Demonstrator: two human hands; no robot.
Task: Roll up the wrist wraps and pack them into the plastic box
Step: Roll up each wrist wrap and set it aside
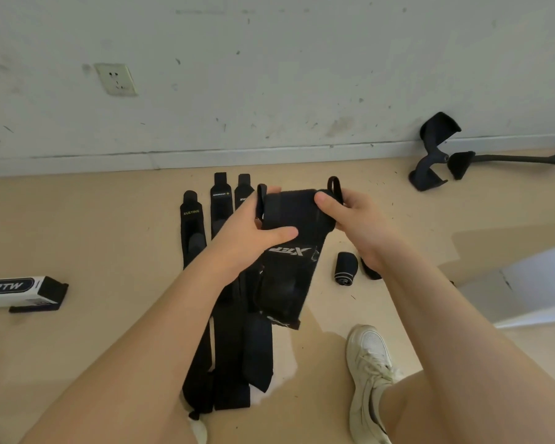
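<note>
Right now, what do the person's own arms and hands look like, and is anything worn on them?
Both forearms are bare: no sleeves, gloves, watch or rings show on the left hand or the right hand. Lower down, a bare knee and a cream-white lace-up sneaker are visible.

- "XUEYING", yellow lettering: flat black wrist wrap [191,225] on the floor.
- "XTEP", white, upside down: held wrist wrap [289,251].
- "BRTW": white box [16,291], left.

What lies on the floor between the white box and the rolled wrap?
In the head view, flat wrist wraps lie between the white box and the rolled wrap; both hands hold another wrap above them.
</note>
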